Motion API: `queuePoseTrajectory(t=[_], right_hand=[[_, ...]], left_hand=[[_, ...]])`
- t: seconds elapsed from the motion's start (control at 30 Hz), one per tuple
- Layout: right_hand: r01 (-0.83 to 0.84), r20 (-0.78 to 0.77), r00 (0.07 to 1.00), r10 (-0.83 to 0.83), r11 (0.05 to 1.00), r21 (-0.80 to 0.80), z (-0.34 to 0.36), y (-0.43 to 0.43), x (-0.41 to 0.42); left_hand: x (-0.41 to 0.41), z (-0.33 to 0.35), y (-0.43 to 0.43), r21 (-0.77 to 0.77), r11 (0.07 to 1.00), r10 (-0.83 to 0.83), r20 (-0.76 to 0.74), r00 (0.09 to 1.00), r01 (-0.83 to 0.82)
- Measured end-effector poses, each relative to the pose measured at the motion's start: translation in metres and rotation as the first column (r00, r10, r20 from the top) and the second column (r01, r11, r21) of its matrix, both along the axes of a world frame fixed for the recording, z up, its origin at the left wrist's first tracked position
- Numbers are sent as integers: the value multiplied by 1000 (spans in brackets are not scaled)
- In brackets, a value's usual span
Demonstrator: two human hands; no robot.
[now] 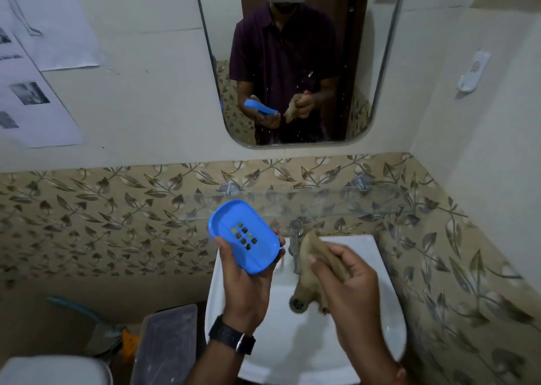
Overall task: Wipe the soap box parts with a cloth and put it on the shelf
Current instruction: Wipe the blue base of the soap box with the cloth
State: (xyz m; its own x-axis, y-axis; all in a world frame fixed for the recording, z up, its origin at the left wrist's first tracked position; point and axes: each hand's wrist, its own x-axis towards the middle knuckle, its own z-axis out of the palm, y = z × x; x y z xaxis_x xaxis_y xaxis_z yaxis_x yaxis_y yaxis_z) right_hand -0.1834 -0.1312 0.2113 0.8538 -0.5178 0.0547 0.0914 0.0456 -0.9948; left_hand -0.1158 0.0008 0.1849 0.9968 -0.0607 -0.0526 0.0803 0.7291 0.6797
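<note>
My left hand (pixel 244 279) holds a blue soap box part (pixel 243 235), an oval tray with several drain holes in its middle, tilted up above the left rim of the sink. My right hand (pixel 348 279) grips a crumpled beige cloth (pixel 314 256) over the basin, just right of the tap; the cloth is apart from the blue part. A clear glass shelf (pixel 336 206) runs along the wall behind the tap, above the sink.
The white sink (pixel 281 326) lies below both hands, with a chrome tap (pixel 295 247) and drain (pixel 298 304). A mirror (pixel 292 62) hangs above. A grey lidded bin (pixel 167 343) and a toilet lid (pixel 52 370) sit at the lower left. Papers (pixel 35 71) are stuck on the left wall.
</note>
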Motion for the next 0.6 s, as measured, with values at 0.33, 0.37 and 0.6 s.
queuePoseTrajectory(t=[0.33, 0.37, 0.6], right_hand=[[-262, 47, 886, 461, 583, -769, 33, 30, 31], [-313, 2, 860, 509, 533, -786, 29, 28, 27], [-370, -231, 903, 362, 382, -847, 32, -9, 26]], left_hand=[[-4, -9, 2, 116, 979, -164, -49, 985, 169], [-2, -9, 7, 139, 977, -155, -57, 986, 162], [-3, -8, 15, 528, 848, -104, 80, 991, 47]])
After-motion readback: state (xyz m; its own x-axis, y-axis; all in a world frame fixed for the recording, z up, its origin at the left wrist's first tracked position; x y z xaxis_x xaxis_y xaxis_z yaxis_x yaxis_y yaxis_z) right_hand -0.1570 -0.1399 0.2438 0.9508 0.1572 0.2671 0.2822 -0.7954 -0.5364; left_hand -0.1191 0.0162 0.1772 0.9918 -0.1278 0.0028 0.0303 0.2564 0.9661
